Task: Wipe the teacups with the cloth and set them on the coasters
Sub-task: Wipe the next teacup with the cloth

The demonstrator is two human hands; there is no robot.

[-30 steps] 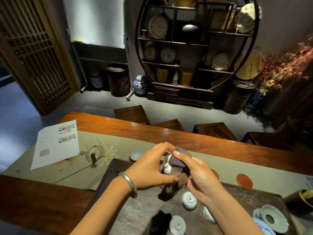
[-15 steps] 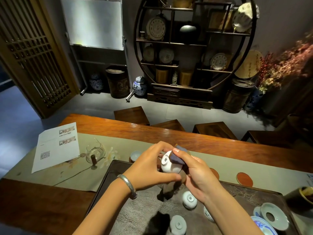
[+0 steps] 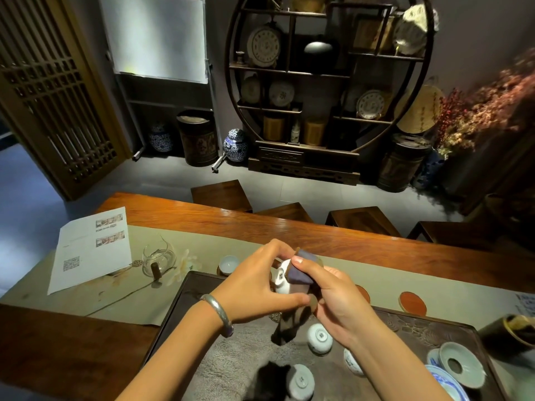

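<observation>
My left hand (image 3: 257, 287) grips a small white teacup (image 3: 281, 280) above the dark tea tray (image 3: 428, 328). My right hand (image 3: 327, 296) holds a dark blue-brown cloth (image 3: 301, 273) pressed against the cup's side, and the cloth's tail hangs down below. Three more white cups lie upside down on the tray (image 3: 319, 338), (image 3: 300, 382), (image 3: 351, 364). One cup (image 3: 228, 263) stands upright on a coaster past the tray's far left corner. A bare round red coaster (image 3: 412, 303) lies on the runner to the right, and another (image 3: 363, 293) shows partly behind my right hand.
A glass pitcher (image 3: 159, 257) and a printed paper sheet (image 3: 91, 250) sit on the beige runner (image 3: 405, 280) at the left. White and blue dishes (image 3: 460, 364) crowd the tray's right end. Wooden stools stand beyond the table's far edge.
The teacup has turned a little between my hands while the cloth rubs its side. Both hands stay in about the same place above the tray.
</observation>
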